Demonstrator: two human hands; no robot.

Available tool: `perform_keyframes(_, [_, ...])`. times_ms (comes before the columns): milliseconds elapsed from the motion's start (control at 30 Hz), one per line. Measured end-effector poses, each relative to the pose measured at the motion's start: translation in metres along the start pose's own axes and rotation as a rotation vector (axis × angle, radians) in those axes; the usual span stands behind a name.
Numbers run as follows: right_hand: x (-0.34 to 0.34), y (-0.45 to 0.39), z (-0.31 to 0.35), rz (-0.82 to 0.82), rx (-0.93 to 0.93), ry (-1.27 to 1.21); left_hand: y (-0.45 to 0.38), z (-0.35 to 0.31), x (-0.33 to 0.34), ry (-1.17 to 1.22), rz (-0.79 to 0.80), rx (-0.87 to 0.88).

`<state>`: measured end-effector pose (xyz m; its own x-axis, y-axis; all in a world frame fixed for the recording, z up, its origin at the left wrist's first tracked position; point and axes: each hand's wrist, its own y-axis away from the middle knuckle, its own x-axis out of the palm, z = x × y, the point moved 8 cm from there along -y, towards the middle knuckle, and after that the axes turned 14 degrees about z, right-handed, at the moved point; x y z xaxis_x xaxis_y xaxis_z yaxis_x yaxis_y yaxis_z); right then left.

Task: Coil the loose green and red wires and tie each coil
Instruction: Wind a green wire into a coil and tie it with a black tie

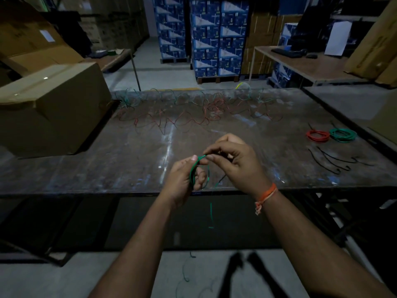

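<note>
A small green wire coil is held over the near edge of the table. My left hand grips the coil's left side, fingers curled round it. My right hand pinches the wire at the top of the coil. The wire's loose tail hangs below the table edge. At the right of the table lie a finished red coil and a finished green coil. Loose red and green wires sprawl across the far side of the table.
Several black cable ties lie at the right, near the finished coils. A large cardboard box stands on the table's left end. Stacked blue boxes and another table stand behind. Wire scraps lie on the floor.
</note>
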<state>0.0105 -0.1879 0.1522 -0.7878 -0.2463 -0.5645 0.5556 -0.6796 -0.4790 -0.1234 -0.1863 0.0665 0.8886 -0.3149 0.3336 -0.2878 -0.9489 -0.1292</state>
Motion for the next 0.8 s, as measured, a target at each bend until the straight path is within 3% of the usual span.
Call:
perform_keyframes(200, [0.007,-0.007,-0.043,-0.052,0.186,-0.126,0.008,0.003,0.005,0.207,0.085,-0.054])
perform_keyframes(433, [0.068,0.017,-0.077,0.132,0.493,-0.682,0.009,0.000,0.009,0.435,0.126,-0.030])
perform_keyframes(600, [0.085,0.029,-0.079,0.129,0.747,-1.245,0.011,0.007,0.007,0.605,0.114,-0.017])
perform_keyframes(667, [0.087,0.030,-0.075,0.135,0.775,-1.431,0.013,0.013,0.009,0.658,0.136,-0.029])
perform_keyframes(800, [0.089,0.027,-0.069,0.116,0.717,-1.475,0.019,0.022,0.016,0.689,0.202,-0.074])
